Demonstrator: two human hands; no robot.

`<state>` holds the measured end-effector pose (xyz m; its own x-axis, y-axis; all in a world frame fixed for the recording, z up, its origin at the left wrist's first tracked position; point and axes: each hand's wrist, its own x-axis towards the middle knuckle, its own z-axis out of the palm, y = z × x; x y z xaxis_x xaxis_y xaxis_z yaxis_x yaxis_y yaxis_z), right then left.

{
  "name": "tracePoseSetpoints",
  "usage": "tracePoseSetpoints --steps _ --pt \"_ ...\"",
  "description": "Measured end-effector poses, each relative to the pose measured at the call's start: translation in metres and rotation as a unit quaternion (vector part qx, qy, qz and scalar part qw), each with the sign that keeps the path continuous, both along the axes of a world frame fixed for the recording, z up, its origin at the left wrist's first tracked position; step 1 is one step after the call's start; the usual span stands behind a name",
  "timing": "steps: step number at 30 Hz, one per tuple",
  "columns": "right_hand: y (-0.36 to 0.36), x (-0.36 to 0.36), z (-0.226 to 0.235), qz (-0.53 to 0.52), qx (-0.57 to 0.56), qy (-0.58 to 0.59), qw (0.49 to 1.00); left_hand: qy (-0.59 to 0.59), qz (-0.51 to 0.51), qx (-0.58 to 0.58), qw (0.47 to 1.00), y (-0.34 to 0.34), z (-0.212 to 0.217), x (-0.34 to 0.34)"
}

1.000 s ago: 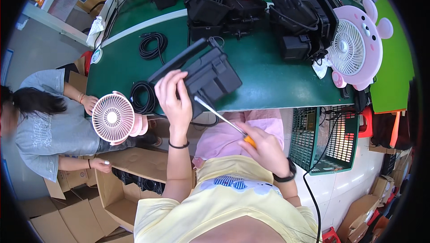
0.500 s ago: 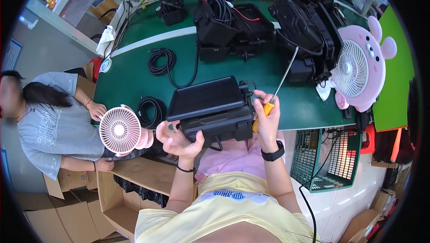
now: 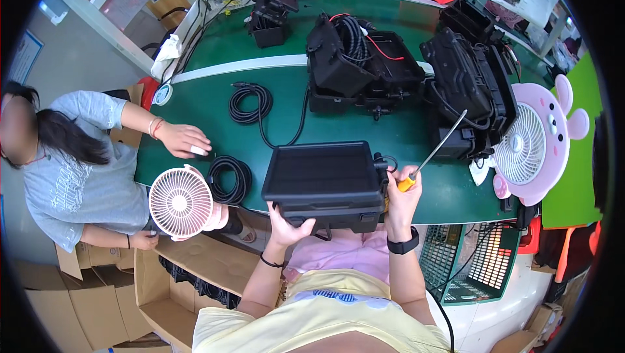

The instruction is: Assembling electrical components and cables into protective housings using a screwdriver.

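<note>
At the table's near edge I hold a black plastic case (image 3: 325, 174) with a flat lid, its front facing me. My left hand (image 3: 286, 229) grips its lower left front, fingers behind the left corner and thumb across the front. My right hand (image 3: 403, 206) is closed round the yellow handle of a screwdriver (image 3: 407, 183). Its long metal shaft points up and away to the right, clear of the case. The same hand rests against the case's right side, beside a short black cable loop (image 3: 389, 161). Some right fingers are hidden.
Coiled black cables (image 3: 229, 180) lie left of the case. Open black cases (image 3: 364, 70) stand farther back. A pink fan (image 3: 530, 141) is at the right, a smaller fan (image 3: 181, 203) at the left. A co-worker's hand (image 3: 185, 139) hovers over the left table; a green crate (image 3: 482, 262) stands below right.
The case's lid has tipped toward me and my left fingers have closed on its corner. The co-worker's hand has left the small fan and moved over the table. My view has shifted.
</note>
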<state>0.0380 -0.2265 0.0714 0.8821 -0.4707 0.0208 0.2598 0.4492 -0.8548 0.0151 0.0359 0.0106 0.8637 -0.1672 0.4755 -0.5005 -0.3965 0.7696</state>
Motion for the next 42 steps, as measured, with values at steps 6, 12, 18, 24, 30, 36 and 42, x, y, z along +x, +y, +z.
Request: tracePoseSetpoints --steps 6,12,18,24,30,36,42 --pt "-0.003 0.013 0.0 -0.002 -0.148 0.056 0.987 0.071 0.082 -0.291 0.951 -0.033 0.051 0.046" --pt "-0.01 -0.008 -0.027 -0.032 -0.266 0.074 0.961 0.003 0.206 -0.554 0.807 -0.015 0.104 0.122" --pt "-0.011 -0.008 -0.027 -0.032 -0.26 0.044 0.964 -0.097 0.374 -0.57 0.725 0.058 0.099 0.237" --pt "-0.009 -0.01 -0.032 -0.013 -0.219 0.035 0.975 -0.019 0.683 -0.228 0.693 0.145 0.075 0.284" --pt "-0.016 -0.01 -0.031 -0.028 -0.239 0.048 0.97 -0.231 0.349 -0.062 0.906 0.073 0.124 0.335" --pt "-0.01 -0.006 -0.031 -0.042 -0.26 0.043 0.964 0.046 0.195 -0.177 0.964 0.04 0.084 0.445" --pt "-0.007 -0.009 -0.032 -0.072 -0.313 0.044 0.946 0.157 0.171 -0.272 0.934 0.028 0.096 0.489"
